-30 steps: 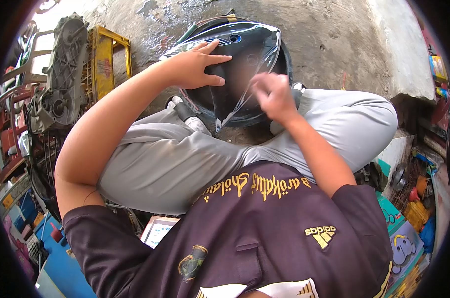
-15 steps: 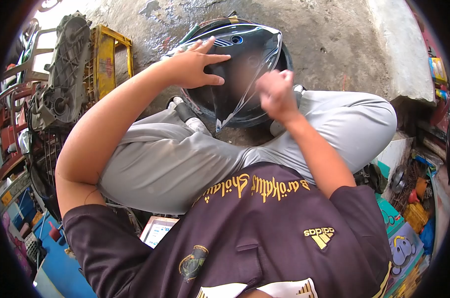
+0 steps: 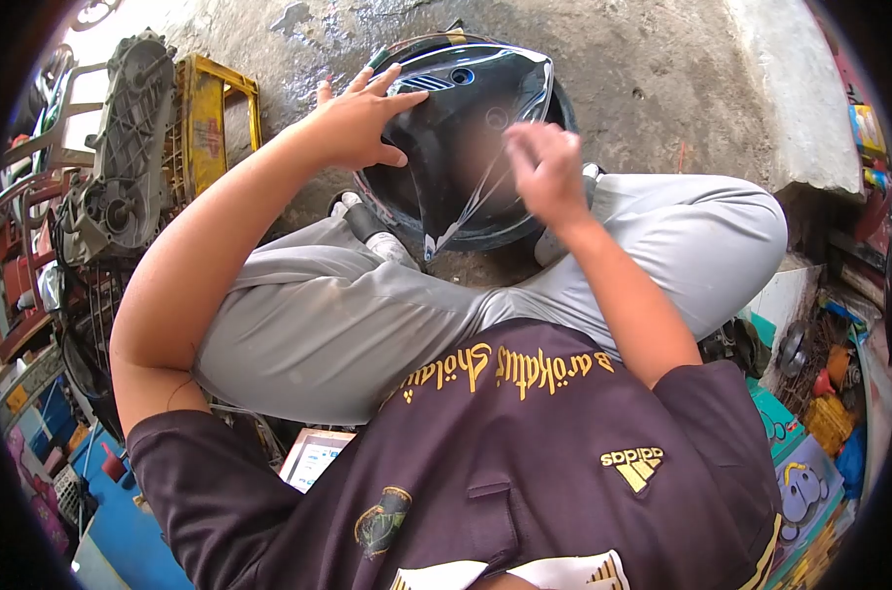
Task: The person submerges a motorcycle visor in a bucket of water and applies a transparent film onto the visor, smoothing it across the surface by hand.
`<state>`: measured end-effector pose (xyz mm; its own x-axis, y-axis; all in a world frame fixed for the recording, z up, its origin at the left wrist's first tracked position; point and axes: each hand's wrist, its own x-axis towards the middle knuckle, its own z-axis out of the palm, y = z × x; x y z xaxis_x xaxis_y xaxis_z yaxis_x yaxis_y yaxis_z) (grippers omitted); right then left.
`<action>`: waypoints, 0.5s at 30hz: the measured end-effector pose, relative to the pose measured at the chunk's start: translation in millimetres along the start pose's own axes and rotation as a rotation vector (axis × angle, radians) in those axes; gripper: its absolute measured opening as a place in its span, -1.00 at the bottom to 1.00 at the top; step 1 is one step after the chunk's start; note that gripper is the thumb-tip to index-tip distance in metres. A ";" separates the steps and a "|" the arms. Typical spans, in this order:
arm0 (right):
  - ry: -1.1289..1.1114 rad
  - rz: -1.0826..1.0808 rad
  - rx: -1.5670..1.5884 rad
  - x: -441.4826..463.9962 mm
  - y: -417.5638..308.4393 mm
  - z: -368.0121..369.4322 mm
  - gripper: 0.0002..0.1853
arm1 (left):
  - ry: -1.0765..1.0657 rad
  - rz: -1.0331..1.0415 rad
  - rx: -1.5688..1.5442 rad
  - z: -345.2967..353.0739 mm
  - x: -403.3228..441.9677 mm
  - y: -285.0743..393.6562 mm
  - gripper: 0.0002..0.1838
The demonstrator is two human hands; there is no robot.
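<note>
Left hand (image 3: 364, 123) gives ground on glossy fairing panel (image 3: 441, 147)

Fingers spread wide, it has slid outward, baring more surface; the panel rests atop a round black tub (image 3: 510, 232). Right hand (image 3: 548, 175) curls nearby, its grip unclear.

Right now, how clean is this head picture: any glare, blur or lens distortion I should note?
All in the head view: fisheye bending with black corners; washed-out brightness at upper left, and shine on the wet concrete floor; pale reflections along the edges of the glossy dark panel, with a hazy brownish patch on its surface; right hand slightly blurred, left hand sharper.
</note>
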<state>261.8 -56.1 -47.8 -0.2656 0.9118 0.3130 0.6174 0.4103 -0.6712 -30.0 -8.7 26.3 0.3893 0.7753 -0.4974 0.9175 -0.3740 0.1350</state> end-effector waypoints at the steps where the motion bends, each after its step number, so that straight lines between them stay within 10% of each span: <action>1: 0.016 0.085 -0.028 6.3 9.0 0.7 -0.85 | -0.002 0.003 0.001 0.2 -0.4 -0.8 0.01; 4: 0.051 0.160 -0.090 1.2 11.5 7.5 -0.85 | -0.039 -0.004 -0.035 -2.6 1.9 0.2 0.01; 9: -0.400 -0.306 -0.039 -43.4 -37.5 7.4 -0.80 | -0.029 -0.010 -0.042 -7.7 4.4 3.3 -0.03; 15: -0.112 -0.084 0.029 8.3 -1.2 -10.4 -0.81 | -0.035 -0.014 -0.040 -1.7 5.1 -0.3 -0.03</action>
<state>266.6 -49.2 -37.4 -0.3974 0.8694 0.2936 0.5681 0.4843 -0.6654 -28.1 -3.7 25.2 0.3743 0.7616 -0.5290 0.9255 -0.3425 0.1617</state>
